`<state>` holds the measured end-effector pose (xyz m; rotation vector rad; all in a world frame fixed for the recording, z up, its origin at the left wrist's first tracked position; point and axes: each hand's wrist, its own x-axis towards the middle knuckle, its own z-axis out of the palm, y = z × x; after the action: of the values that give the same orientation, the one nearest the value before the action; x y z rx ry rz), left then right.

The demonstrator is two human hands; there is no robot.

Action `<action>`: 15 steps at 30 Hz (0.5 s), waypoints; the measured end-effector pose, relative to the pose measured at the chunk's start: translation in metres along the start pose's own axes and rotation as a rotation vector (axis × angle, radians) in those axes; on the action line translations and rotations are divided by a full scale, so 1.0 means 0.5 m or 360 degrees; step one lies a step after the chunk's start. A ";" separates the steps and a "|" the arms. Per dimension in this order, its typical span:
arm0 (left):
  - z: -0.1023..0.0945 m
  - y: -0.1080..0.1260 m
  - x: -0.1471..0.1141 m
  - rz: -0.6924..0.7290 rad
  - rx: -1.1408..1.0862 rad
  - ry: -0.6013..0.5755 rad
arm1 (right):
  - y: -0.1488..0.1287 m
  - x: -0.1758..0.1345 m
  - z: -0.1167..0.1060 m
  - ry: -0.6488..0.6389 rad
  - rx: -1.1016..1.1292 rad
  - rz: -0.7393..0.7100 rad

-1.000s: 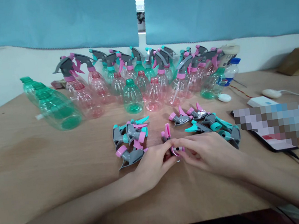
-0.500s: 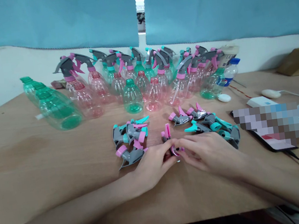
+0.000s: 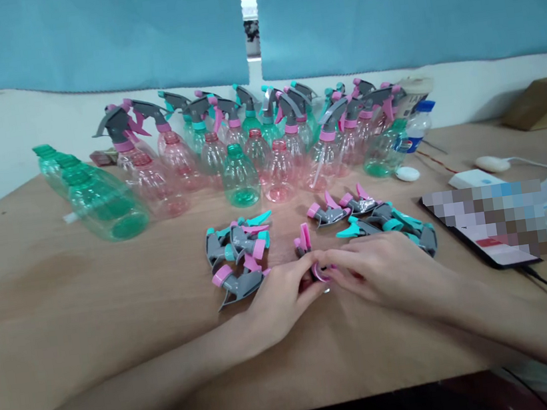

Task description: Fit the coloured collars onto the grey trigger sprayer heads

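One gray-and-pink trigger spray head [image 3: 305,240] is low over the wooden table [image 3: 68,326], between both hands: the left hand [image 3: 281,295] grips it in pinched fingers, and the right hand [image 3: 385,267] has its fingertips closed at the pink collar [image 3: 319,273]. Loose trigger heads [image 3: 245,242] lie on either side; green and pink bottles [image 3: 241,181] stand behind.

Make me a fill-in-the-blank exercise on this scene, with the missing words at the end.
1. The left hand and the right hand meet at a spray head whose raised trigger is ____ in colour.
2. The loose spray heads lie in ____ groups, one on each side of the held one.
3. The labelled bottle at the back wears a ____ cap.
4. The phone lies on the person's ____ side.

Missing words: pink; two; blue; right.
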<state>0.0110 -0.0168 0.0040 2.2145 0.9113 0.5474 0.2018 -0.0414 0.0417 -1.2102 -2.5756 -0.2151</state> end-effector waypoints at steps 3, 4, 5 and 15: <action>0.002 0.000 -0.001 0.0025 0.0013 0.0012 | 0.004 0.001 -0.008 -0.0024 -0.0004 -0.0100; 0.002 0.000 -0.001 0.0027 0.0012 0.0016 | 0.005 0.002 -0.011 -0.0054 0.0009 -0.0145; 0.002 0.000 -0.001 0.0028 0.0008 0.0019 | 0.007 0.003 -0.014 -0.0087 0.0019 -0.0184; -0.003 0.004 0.000 -0.0005 -0.0054 -0.0008 | -0.001 0.007 -0.013 -0.0164 -0.0223 -0.0046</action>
<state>0.0110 -0.0171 0.0063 2.1826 0.8962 0.5519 0.2006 -0.0408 0.0492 -1.2631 -2.7076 -0.3533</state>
